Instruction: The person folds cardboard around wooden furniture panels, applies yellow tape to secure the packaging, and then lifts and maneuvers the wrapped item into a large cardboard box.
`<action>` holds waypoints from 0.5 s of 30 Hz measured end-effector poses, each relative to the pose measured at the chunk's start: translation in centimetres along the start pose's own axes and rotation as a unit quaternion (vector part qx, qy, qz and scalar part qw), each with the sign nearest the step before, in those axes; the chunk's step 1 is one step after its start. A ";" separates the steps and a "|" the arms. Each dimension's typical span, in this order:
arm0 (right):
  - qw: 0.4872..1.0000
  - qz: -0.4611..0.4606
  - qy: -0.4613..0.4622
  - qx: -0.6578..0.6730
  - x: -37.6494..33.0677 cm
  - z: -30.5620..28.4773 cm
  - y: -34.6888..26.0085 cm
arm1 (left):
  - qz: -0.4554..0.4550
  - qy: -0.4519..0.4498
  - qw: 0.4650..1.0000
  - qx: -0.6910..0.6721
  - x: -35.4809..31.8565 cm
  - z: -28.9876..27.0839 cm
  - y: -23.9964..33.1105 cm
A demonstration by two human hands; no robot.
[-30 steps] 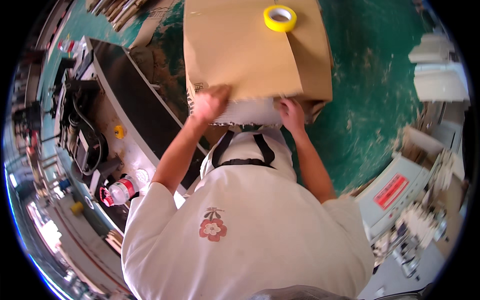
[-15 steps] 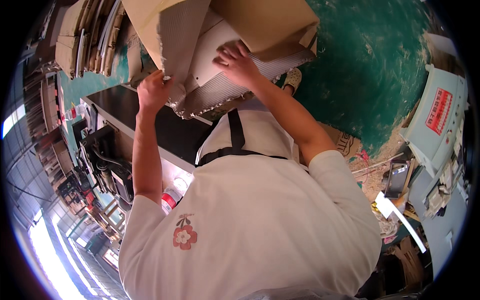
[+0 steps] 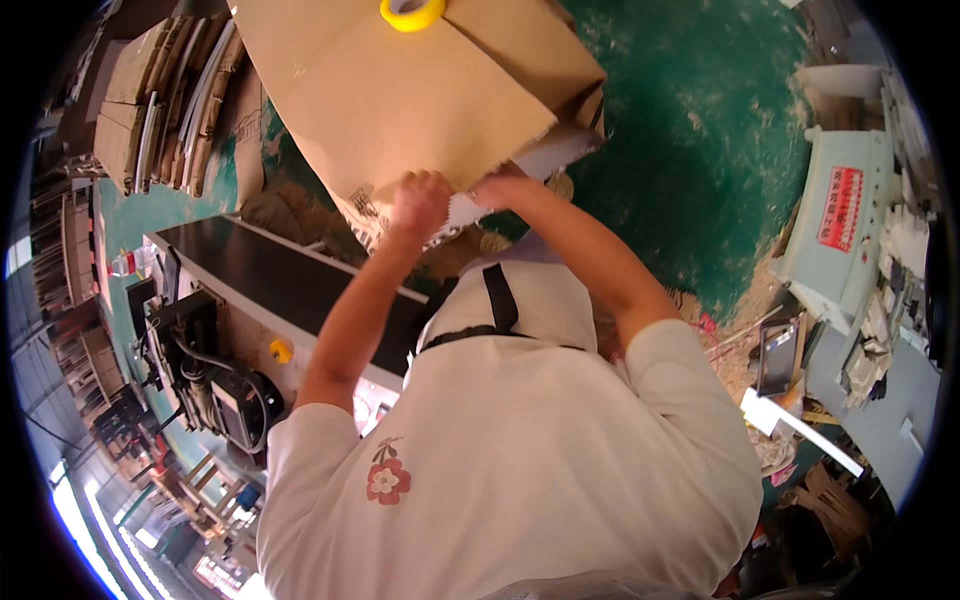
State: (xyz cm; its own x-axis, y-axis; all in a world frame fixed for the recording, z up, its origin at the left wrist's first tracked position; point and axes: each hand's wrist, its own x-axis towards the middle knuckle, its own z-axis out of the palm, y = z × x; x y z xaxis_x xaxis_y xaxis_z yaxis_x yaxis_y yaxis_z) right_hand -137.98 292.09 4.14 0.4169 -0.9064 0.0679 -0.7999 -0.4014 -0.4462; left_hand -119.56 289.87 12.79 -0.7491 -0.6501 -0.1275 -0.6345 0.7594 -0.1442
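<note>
A large brown cardboard box (image 3: 400,110) stands in front of me, a broad flap folded down across its top. My left hand (image 3: 422,205) is closed on the near edge of that flap, its fingers curled over the cardboard. Just to its right, my right hand (image 3: 498,188) grips the same edge close to the corner; some of its fingers are hidden and a little blurred. A torn, pale strip of cardboard shows below both hands. On top of the box, toward the far side, lies a yellow roll of tape (image 3: 430,22).
Several flattened cardboard sheets (image 3: 165,105) stand stacked at the far left. A long dark-topped bench or conveyor (image 3: 285,275) runs along my left, beside black machinery (image 3: 225,395). At right are a pale green machine (image 3: 840,215) and a green floor (image 3: 690,130) strewn with sawdust.
The raised flap has come down over the box's opening, and the tape roll has come into view. My left hand has moved right and nearer; my right hand has left the inside for the near edge.
</note>
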 end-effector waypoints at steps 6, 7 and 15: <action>0.990 -0.044 -0.109 0.081 -11.1 -8.5 7.9 | -0.099 -0.151 0.971 -0.157 2.2 -1.9 1.4; 0.987 0.023 -0.047 0.153 -11.9 -10.5 9.1 | -0.117 -0.183 0.954 -0.206 2.6 -2.6 0.4; 0.943 0.205 0.261 0.025 -4.8 -15.8 18.5 | -0.177 -0.119 0.958 -0.192 5.8 0.5 -3.1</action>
State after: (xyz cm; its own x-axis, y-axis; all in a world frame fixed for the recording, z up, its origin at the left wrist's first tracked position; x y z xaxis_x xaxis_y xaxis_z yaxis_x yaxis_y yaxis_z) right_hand -161.64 286.94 9.64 -0.2021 -0.9307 0.3049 -0.8206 -0.0090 -0.5714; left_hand -121.80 283.71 12.02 -0.4382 -0.8216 -0.3647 -0.8983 0.4141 0.1467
